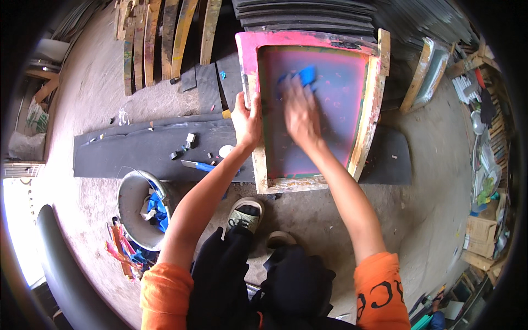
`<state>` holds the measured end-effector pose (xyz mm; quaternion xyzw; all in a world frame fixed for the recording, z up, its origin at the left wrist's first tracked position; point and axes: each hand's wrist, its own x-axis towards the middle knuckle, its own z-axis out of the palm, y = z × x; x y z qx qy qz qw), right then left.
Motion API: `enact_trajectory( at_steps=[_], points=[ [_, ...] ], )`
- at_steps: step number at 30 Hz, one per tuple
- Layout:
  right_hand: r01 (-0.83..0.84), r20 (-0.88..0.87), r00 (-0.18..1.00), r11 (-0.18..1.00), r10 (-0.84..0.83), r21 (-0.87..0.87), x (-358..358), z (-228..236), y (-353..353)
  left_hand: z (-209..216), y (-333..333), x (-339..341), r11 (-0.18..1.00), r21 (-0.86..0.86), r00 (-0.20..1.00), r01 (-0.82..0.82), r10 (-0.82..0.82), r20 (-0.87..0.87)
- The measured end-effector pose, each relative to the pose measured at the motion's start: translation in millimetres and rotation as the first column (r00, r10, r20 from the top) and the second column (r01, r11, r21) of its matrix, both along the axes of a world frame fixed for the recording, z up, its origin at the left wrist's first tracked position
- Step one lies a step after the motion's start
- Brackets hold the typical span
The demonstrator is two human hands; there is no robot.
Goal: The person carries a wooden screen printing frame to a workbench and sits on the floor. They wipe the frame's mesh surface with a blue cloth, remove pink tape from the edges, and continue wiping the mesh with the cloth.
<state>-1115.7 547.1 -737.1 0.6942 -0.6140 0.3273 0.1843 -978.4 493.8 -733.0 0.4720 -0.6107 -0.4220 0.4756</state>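
A wooden screen-printing frame [361, 124] with pink paint across its top stands tilted up before me. Its mesh [330, 137] looks bluish-grey with pink along the edges. My left hand [246, 122] is closed round the frame's left side, thumb and fingers on the wood. Over the upper left of the mesh, my right hand [300, 110] presses a bright blue cloth [308, 75] against the surface. That hand is smeared by motion, and its palm hides part of the cloth.
Below the frame lies a long black sheet [126, 151] with a blue-handled knife [201, 165] and small blocks on it. A metal bucket [125, 199] holding blue scraps stands at left. Wooden frames [148, 44] lean at upper left; stacked black sheets [305, 16] lie behind.
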Motion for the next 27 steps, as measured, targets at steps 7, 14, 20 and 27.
enact_trajectory(
  at_steps=[7,14,20,27],
  points=[
    [0.267,-0.132,0.955,0.964,-0.264,-0.001,-52.0,23.0,0.0,6.6,6.3,-8.2,0.997,0.072,0.995,0.004,-0.011,0.095],
    [0.063,-0.335,0.942,0.995,-0.032,0.080,-34.8,15.0,-3.6,3.2,2.9,-4.0,0.999,-0.037,0.991,-0.020,0.025,0.132],
    [-0.216,-0.229,0.933,0.943,0.276,0.254,-24.2,7.1,7.0,-3.6,-2.1,2.9,0.997,0.028,0.979,-0.065,0.058,0.193],
    [0.076,0.013,0.997,0.975,-0.081,0.208,-10.4,-18.8,41.2,-2.5,2.1,-4.8,0.997,0.075,0.988,-0.030,0.018,0.151]
  ],
)
